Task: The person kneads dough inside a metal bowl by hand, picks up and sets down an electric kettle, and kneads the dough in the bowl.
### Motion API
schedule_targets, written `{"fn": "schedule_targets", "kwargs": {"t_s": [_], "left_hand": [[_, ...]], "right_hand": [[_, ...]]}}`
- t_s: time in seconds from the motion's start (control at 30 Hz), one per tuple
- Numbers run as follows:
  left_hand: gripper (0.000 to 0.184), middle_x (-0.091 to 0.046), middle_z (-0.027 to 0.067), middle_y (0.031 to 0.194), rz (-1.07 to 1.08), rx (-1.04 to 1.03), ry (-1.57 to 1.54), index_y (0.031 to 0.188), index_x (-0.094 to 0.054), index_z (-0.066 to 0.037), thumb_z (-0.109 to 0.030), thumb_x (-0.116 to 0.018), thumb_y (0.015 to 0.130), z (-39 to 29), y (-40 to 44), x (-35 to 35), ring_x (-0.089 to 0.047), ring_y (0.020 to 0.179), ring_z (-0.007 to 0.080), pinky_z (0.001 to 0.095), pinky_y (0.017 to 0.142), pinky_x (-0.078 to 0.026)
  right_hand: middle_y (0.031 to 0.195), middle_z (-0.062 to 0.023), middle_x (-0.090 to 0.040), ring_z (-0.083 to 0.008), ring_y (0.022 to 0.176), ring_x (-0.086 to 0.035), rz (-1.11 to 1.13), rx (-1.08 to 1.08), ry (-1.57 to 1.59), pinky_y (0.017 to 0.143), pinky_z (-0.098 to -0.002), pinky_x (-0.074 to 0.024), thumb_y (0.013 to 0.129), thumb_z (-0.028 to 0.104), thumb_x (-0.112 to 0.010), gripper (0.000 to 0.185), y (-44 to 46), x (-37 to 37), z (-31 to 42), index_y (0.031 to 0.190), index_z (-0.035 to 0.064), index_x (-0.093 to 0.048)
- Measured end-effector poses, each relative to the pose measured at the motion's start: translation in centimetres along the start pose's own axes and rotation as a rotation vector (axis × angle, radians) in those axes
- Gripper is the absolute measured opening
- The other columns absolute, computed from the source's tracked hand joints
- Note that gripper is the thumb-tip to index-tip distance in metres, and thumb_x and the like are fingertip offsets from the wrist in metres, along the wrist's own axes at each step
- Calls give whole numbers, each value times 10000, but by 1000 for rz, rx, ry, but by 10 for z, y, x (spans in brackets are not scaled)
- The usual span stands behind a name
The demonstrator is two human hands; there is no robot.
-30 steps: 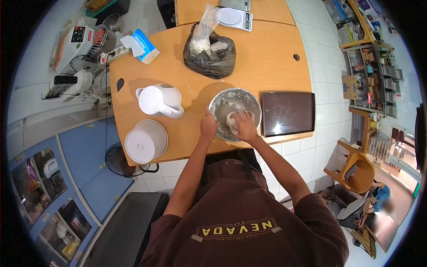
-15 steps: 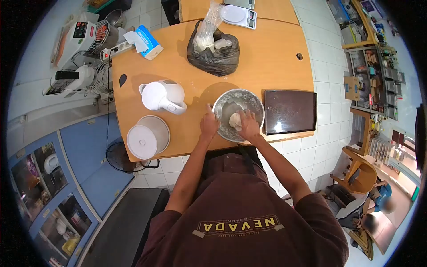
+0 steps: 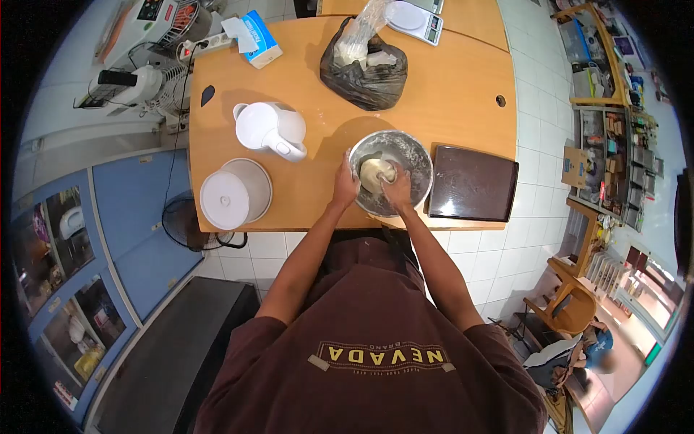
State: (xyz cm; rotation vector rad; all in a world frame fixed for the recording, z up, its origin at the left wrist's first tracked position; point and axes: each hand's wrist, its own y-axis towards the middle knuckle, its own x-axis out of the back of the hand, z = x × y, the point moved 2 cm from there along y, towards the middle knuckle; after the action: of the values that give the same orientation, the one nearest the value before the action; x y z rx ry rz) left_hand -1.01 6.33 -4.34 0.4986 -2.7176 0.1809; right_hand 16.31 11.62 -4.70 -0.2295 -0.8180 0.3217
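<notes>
A metal mixing bowl stands near the front edge of the table, its inner wall smeared with flour. Inside it lies a pale lump of dough, toward the bowl's left side. My left hand grips the bowl's left rim from outside. Down in the bowl, my right hand is closed on the right side of the dough, its fingertips partly hidden in the lump.
Right of the bowl lies a dark baking tray. A white kettle and a lidded white container stand at left. Farther back on the wooden table are a black plastic bag, a kitchen scale and a tissue box.
My right hand has turned and shifted in the bowl, and the dough now sits farther left and looks broader. My left hand has closed against the rim. The whole view has shifted slightly.
</notes>
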Motion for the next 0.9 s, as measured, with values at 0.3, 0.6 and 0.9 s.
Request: {"fn": "schedule_targets", "kwargs": {"t_s": [0.3,0.6,0.9], "left_hand": [[785,-516,281,1394,-44,27,-89,1487,-360,17,148,-484,723,-17,20,5,-502,1307,422,426,1107,-396],[734,-573,249,1345,-49,77,-142,1457,-424,-1,135,-481,739,-12,23,-2,-557,1270,358,401,1074,-420],[714,-579,281,1320,-15,192,-113,1401,-474,24,171,-426,704,-21,25,0,-548,1259,420,413,1050,-437]], "right_hand": [[1247,-283,-472,-523,1112,-533,408,362,-166,974,-490,-471,690,136,-801,727,-28,80,48,1314,27,-444],[1348,-269,-444,-468,1282,-430,196,275,-458,1036,-562,-403,725,301,-802,707,-23,20,52,1317,97,-473],[1363,-134,-473,-415,1241,-463,82,288,-600,984,-656,-399,842,350,-697,531,14,-23,39,1306,179,-503]]}}
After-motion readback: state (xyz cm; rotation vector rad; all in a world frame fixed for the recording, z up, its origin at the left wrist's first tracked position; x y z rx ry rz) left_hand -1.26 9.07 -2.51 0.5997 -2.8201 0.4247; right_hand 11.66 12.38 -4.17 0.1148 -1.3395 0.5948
